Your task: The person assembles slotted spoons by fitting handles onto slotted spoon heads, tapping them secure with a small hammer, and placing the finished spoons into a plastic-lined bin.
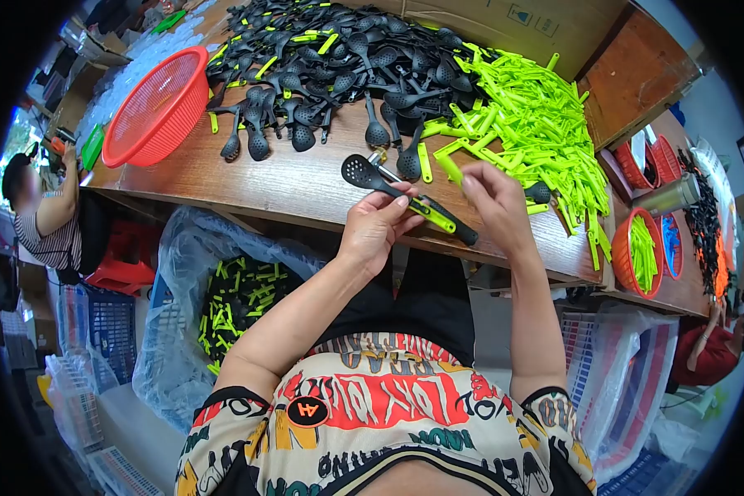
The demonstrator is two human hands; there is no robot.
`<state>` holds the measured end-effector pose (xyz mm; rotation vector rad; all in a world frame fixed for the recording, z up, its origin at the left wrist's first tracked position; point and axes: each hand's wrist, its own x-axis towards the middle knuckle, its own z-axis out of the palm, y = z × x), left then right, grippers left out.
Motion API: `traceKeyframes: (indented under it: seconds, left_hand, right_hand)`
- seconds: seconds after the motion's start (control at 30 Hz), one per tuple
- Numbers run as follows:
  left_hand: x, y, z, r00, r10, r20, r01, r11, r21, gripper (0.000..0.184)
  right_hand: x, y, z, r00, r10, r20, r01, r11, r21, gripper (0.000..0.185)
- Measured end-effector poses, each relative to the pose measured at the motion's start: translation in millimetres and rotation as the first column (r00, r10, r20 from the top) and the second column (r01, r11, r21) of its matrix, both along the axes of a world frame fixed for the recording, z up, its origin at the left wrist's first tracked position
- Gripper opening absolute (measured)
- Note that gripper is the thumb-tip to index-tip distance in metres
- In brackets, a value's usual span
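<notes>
My left hand (378, 229) is closed round a black slotted spoon (364, 172), whose perforated head points up and left. A green strip (432, 215) lies along the spoon's black handle, which slants down to the right. My right hand (496, 201) pinches another green strip (450, 168) by its lower end, above the table edge. Behind my hands, black spoons and ladles (347, 62) lie heaped on the brown table (306, 182). To their right spreads a large pile of green strips (525, 116). A metal fixture (379, 159) stands partly hidden behind the held spoon.
A red basket (159, 107) sits at the table's left. An orange basket (638, 252) of green strips is at the right. Below left, a plastic-lined crate (169, 331) holds black and green pieces. One person (50, 211) sits far left; another (707, 351) is far right.
</notes>
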<state>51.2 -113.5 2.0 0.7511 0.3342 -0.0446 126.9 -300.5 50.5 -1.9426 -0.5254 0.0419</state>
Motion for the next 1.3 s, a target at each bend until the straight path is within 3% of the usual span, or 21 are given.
traceKeyframes:
  seconds: [0.03,0.17,0.57,0.67,0.8,0.9,0.97,1.03,1.07,1.1,1.13,1.17,1.23,1.3]
  left_hand:
    - [-0.6,-0.4,3.2,1.000,0.004,-0.006,-0.004,1.000,-0.002,0.019]
    - [2.5,-7.8,7.9,0.996,-0.016,0.093,0.018,0.999,-0.026,0.019]
    - [-6.4,-8.3,7.8,0.964,-0.042,0.263,0.006,0.991,0.136,0.017]
    - [-5.3,-11.3,10.9,0.962,-0.041,0.268,0.007,0.992,0.128,0.018]
    - [-5.1,-15.9,13.2,0.965,-0.015,0.262,-0.015,0.994,0.112,0.021]
    - [-3.0,-18.0,12.3,0.964,-0.007,0.267,-0.028,0.992,0.126,0.021]
    - [-0.5,-17.3,17.1,0.920,-0.074,0.385,-0.051,0.951,0.305,0.023]
    - [1.6,-15.7,21.7,0.920,-0.099,0.380,-0.039,0.940,0.338,0.025]
    - [1.6,-15.0,24.2,0.920,-0.125,0.371,-0.024,0.928,0.372,0.028]
    - [1.7,-14.8,28.2,0.922,-0.127,0.366,-0.021,0.927,0.374,0.028]
    - [2.2,-15.0,33.0,0.922,-0.124,0.367,-0.002,0.946,0.324,0.029]
    - [1.8,-15.8,35.7,0.923,-0.121,0.366,0.018,0.962,0.272,0.030]
    - [0.2,-19.5,35.1,0.917,-0.146,0.370,0.046,0.962,0.268,0.032]
    - [-0.7,-27.9,33.7,0.893,-0.120,0.433,0.004,0.966,0.260,0.032]
  right_hand:
    - [-15.2,-3.1,3.7,0.984,0.032,-0.175,-0.022,0.998,0.059,0.016]
    - [-42.2,4.6,-11.7,0.977,-0.036,0.208,0.043,0.999,-0.025,0.011]
    - [-48.8,7.2,-3.0,0.989,-0.077,0.125,0.099,0.980,-0.173,0.012]
    - [-51.9,5.7,-1.7,0.978,-0.088,0.188,0.118,0.981,-0.155,0.011]
    - [-54.3,5.5,-0.3,0.990,-0.120,0.072,0.129,0.982,-0.138,0.015]
    - [-56.5,6.2,-9.8,0.977,-0.179,0.113,0.192,0.975,-0.114,0.017]
    - [-63.0,7.2,-4.9,0.969,-0.240,0.063,0.246,0.961,-0.126,0.020]
    - [-62.5,5.6,2.8,0.955,-0.296,0.014,0.295,0.946,-0.137,0.024]
    - [-60.3,1.3,6.2,0.900,-0.274,0.339,0.361,0.905,-0.227,0.025]
    - [-59.6,-1.5,10.8,0.758,-0.192,0.623,0.449,0.847,-0.286,0.027]
    - [-60.8,-2.2,22.3,0.702,-0.191,0.686,0.501,0.817,-0.286,0.024]
    - [-60.8,-4.6,22.1,0.706,-0.195,0.681,0.502,0.815,-0.288,0.024]
    - [-60.0,-11.2,20.6,0.937,-0.028,0.349,0.081,0.987,-0.136,0.020]
    - [-58.7,-6.1,16.3,0.923,-0.002,0.384,0.065,0.986,-0.151,0.017]
